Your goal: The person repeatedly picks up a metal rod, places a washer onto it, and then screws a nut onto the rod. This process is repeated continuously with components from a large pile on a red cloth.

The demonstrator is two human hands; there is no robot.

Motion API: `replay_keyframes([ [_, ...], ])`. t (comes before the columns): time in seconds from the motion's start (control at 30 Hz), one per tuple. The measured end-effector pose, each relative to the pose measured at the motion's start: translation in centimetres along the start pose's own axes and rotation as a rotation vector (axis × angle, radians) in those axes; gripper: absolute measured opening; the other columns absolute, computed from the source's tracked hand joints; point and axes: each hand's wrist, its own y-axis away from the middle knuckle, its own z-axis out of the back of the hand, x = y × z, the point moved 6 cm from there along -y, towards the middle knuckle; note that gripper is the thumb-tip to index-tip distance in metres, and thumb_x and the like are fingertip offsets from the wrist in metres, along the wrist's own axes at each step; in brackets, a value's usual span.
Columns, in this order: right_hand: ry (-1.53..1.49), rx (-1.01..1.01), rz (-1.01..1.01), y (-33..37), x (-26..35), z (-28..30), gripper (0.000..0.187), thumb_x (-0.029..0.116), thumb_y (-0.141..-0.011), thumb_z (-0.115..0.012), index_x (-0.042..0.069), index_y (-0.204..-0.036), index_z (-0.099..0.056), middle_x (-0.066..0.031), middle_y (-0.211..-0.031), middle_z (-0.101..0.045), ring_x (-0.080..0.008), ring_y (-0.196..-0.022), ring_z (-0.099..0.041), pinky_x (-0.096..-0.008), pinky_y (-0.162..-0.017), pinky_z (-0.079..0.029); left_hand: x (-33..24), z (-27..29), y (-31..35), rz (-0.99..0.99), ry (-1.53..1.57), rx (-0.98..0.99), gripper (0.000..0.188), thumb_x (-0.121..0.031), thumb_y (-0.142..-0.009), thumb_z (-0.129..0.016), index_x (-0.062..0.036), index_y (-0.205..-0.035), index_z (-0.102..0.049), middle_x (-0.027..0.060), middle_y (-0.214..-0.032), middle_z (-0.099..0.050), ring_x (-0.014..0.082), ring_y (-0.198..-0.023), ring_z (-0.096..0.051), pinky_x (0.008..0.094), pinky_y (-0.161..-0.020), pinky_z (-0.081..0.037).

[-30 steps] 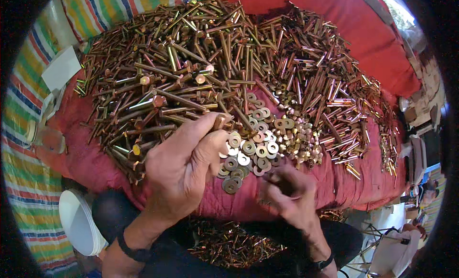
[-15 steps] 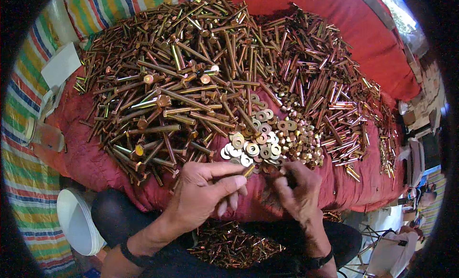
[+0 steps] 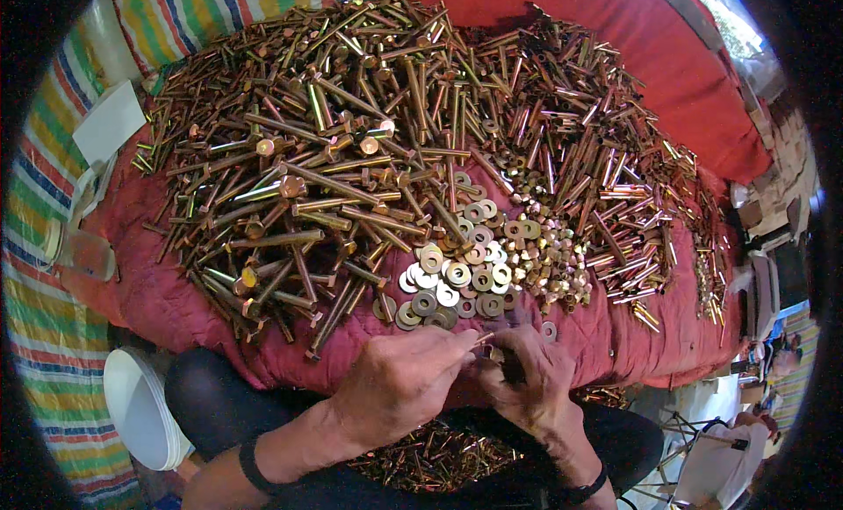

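My left hand [image 3: 408,374] is closed around a bolt, mostly hidden by the fingers; only a small metal bit of it shows at the fingertips. Against it, my right hand [image 3: 531,374] is closed too, its thumb and fingers pinching a small brassy piece I cannot make out. Both hands meet just in front of a heap of flat washers [image 3: 457,275]. Beside the washers lies a cluster of small nuts [image 3: 549,269]. A large pile of long hex bolts [image 3: 329,168] spreads beyond my left hand.
Short metal tubes or sleeves [image 3: 619,194] are heaped at the right on the red padded cloth [image 3: 702,352]. More hardware [image 3: 430,453] lies below, between my legs. Stacked white tubs [image 3: 145,413], a clear jar [image 3: 88,251] and a white card [image 3: 109,124] stand at the left.
My right hand has come left and down from the edge of the washers and nuts to meet my left hand. The left hand has turned, drawn slightly nearer, and uncovered more washers.
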Motion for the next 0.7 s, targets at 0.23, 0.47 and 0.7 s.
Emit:
replay_keyframes([
  [0.23, -0.126, -0.041, -0.414, 1.0, -1.8, 1.9, 0.025, 0.007, -0.082, -0.078, 0.005, -0.105, -0.068, -0.0102, -0.085, -0.07, -0.0288, -0.076, -0.072, -0.0381, -0.069, -0.058, -0.1, -0.2, 0.8, -0.019, 0.002, -0.014, 0.025, -0.002, -0.085, -0.08, 0.0005, -0.11, -0.077, 0.0166, -0.092, -0.077, 0.0293, -0.08, -0.076, 0.0363, -0.068, -0.061],
  [0.47, 0.041, 0.042, -0.082, 0.5, 0.2, 1.2, 0.033, 0.007, -0.08, -0.081, 0.006, -0.11, -0.067, -0.0092, -0.094, -0.071, -0.0274, -0.075, -0.071, -0.038, -0.064, -0.055, -0.5, -0.5, 0.8, -0.134, -0.115, -0.028, 0.029, -0.002, -0.084, -0.08, 0.0014, -0.112, -0.075, 0.0165, -0.093, -0.077, 0.029, -0.08, -0.077, 0.036, -0.068, -0.062],
  [0.7, -0.043, 0.019, -0.178, 1.2, -0.5, 1.3, 0.039, 0.009, -0.081, -0.082, 0.006, -0.116, -0.065, -0.0066, -0.099, -0.071, -0.0229, -0.074, -0.07, -0.036, -0.059, -0.052, -1.3, -0.9, 1.2, -0.189, -0.194, 0.033, 0.032, -0.001, -0.083, -0.074, 0.0053, -0.114, -0.073, 0.0159, -0.1, -0.076, 0.0283, -0.085, -0.077, 0.0379, -0.069, -0.064],
])
